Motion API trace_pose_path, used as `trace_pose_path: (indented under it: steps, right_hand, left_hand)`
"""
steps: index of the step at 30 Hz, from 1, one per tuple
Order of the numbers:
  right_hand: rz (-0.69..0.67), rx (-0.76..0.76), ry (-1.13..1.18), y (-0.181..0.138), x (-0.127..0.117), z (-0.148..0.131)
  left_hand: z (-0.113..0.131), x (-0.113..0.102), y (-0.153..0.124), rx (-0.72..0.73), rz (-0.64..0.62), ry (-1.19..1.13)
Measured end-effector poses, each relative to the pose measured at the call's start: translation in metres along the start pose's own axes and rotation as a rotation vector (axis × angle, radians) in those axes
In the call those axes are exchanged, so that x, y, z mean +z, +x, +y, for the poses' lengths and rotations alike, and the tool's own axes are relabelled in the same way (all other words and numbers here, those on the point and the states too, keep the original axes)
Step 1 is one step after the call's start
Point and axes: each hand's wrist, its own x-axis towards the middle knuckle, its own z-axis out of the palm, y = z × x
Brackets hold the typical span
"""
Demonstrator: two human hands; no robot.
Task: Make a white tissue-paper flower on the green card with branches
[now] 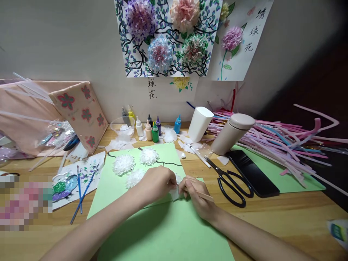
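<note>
My left hand (159, 183) is closed in a pinch over the green paper sheet (103, 192), its fingertips at a small piece of white tissue paper (175, 194). Close beside it, my right hand (199, 203) grips a flat wooden stick (206, 196), and its fingertips nearly meet those of the left. Fluffy white paper flowers, such as one at the left (123, 165) and another at the top (149, 156), sit on the sheet along dark drawn branches. A further flower (135, 178) is partly hidden by my left hand. A second green sheet (168, 232) lies under my forearms.
Black scissors (233, 186) and a phone (252, 174) lie to the right, near a beige tumbler (231, 134) and a bundle of pipe cleaners (280, 141). Small paint bottles (155, 132) stand at the back. Paintbrushes (84, 194) and a palette (63, 185) lie left.
</note>
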Motion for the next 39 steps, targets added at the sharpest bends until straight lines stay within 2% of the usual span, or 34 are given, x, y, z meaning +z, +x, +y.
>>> trace_pose_path:
  steps: [4,12,18,21,24,33,36,39]
  right_hand:
    - [0.033,0.051,0.020,-0.001,0.001,0.000]
    - [0.075,0.051,0.020,-0.001,0.000,0.000]
    - [0.171,-0.044,0.036,-0.006,-0.001,-0.004]
    - [0.101,-0.104,0.011,-0.006,-0.001,-0.005]
    - [0.033,-0.100,-0.036,-0.003,0.000,-0.005]
    - [-0.015,-0.089,-0.100,-0.001,0.000,-0.001]
    - [-0.016,-0.075,-0.098,-0.001,0.000,-0.001]
    - [-0.021,-0.066,-0.084,0.000,0.000,-0.002]
  left_hand:
    - [-0.002,0.007,0.004,-0.009,0.048,0.070]
    - [-0.003,0.014,0.008,0.014,0.073,0.173]
    - [-0.005,0.017,0.008,0.016,0.124,0.206]
    - [-0.006,0.017,0.009,0.020,0.127,0.226]
    - [-0.005,0.017,0.010,0.033,0.131,0.252]
    - [-0.003,0.014,0.009,0.035,0.125,0.220]
    - [-0.004,0.006,0.009,-0.021,0.161,0.216]
    - [-0.007,-0.003,0.009,-0.151,0.183,0.297]
